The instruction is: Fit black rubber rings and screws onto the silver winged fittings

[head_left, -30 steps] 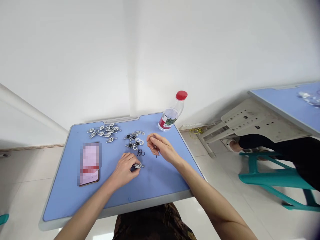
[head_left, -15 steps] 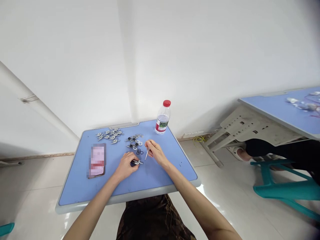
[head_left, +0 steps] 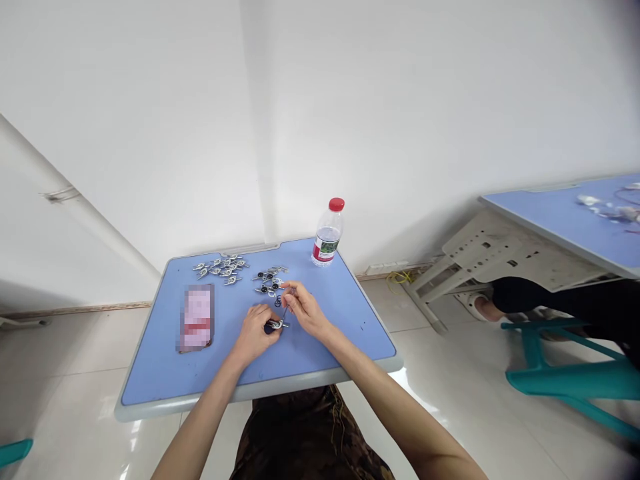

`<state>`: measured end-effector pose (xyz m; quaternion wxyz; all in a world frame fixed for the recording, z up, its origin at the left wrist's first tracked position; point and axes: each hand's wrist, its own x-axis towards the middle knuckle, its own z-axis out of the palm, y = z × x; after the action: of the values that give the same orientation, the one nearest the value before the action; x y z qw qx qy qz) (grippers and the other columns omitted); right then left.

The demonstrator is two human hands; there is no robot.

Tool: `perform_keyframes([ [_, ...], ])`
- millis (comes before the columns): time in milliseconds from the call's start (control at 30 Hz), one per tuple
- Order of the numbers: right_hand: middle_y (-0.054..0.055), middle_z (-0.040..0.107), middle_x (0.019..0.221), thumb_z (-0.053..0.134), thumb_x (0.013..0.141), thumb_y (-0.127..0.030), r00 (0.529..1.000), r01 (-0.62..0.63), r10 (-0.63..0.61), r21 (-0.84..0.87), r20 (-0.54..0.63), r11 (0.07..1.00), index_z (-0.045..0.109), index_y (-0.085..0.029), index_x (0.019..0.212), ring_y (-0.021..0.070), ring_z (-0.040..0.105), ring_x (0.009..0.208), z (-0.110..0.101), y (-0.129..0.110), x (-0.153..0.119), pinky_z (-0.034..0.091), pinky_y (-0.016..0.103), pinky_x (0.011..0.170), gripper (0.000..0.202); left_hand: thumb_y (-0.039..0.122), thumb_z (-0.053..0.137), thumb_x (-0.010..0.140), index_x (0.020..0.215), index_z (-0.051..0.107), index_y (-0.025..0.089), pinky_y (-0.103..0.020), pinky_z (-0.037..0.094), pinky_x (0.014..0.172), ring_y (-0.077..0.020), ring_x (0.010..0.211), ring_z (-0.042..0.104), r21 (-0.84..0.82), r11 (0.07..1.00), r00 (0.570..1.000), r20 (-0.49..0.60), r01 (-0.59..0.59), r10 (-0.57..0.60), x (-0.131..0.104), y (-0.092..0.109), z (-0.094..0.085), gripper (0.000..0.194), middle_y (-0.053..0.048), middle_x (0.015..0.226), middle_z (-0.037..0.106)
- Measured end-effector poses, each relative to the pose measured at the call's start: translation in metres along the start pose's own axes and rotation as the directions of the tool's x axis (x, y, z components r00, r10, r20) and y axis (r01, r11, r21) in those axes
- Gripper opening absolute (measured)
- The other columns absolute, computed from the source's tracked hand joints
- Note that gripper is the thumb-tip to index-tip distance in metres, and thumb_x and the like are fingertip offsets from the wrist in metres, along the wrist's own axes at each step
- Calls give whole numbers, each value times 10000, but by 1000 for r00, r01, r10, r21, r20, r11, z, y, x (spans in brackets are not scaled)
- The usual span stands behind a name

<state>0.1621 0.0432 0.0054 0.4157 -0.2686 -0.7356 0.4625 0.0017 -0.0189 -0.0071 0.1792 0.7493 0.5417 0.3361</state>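
My left hand (head_left: 256, 333) is closed on a small silver metal part (head_left: 278, 325) with a dark piece beside it, low over the blue table (head_left: 165, 373). My right hand (head_left: 306, 310) pinches a thin metal rod (head_left: 285, 311), whose lower end points down at that part; whether the two touch I cannot tell. Just beyond my fingers lie a few black rings (head_left: 278, 301). Past them is a group of metal parts with black round pieces (head_left: 269, 289). Farther left sits a pile of several similar silver parts (head_left: 220, 269).
A phone (head_left: 197, 319), blurred out, lies on the table's left side. At the back right corner stands a water bottle (head_left: 327, 240) with a red cap. To the right are another blue table (head_left: 545, 207), a green stool (head_left: 570, 380) and a person's leg (head_left: 530, 303).
My right hand has moved slightly left and down, bringing the rod from beside the metal part to just over it. My left hand keeps its hold. The view has shifted slightly.
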Motion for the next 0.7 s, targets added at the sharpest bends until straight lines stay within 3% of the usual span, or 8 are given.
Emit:
perform_keyframes([
  [433, 11, 525, 783, 290, 991, -358, 993, 44, -31, -110, 118, 993, 399, -210, 1201, 138, 496, 687, 2, -4, -4, 423, 286, 668, 279, 79, 599, 710, 758, 557, 183, -333, 412, 758, -181, 792, 573, 29, 999, 1000, -5, -17, 17, 0, 2, 0, 122, -9, 796, 615],
  [700, 7, 519, 776, 275, 992, -366, 991, 56, -38, -137, 131, 989, 394, -215, 1204, 141, 497, 682, 2, -3, -4, 430, 290, 681, 287, 78, 581, 714, 747, 555, 187, -334, 413, 751, -178, 775, 571, 30, 999, 1000, -2, -17, 17, 0, 4, -1, 117, -7, 774, 609],
])
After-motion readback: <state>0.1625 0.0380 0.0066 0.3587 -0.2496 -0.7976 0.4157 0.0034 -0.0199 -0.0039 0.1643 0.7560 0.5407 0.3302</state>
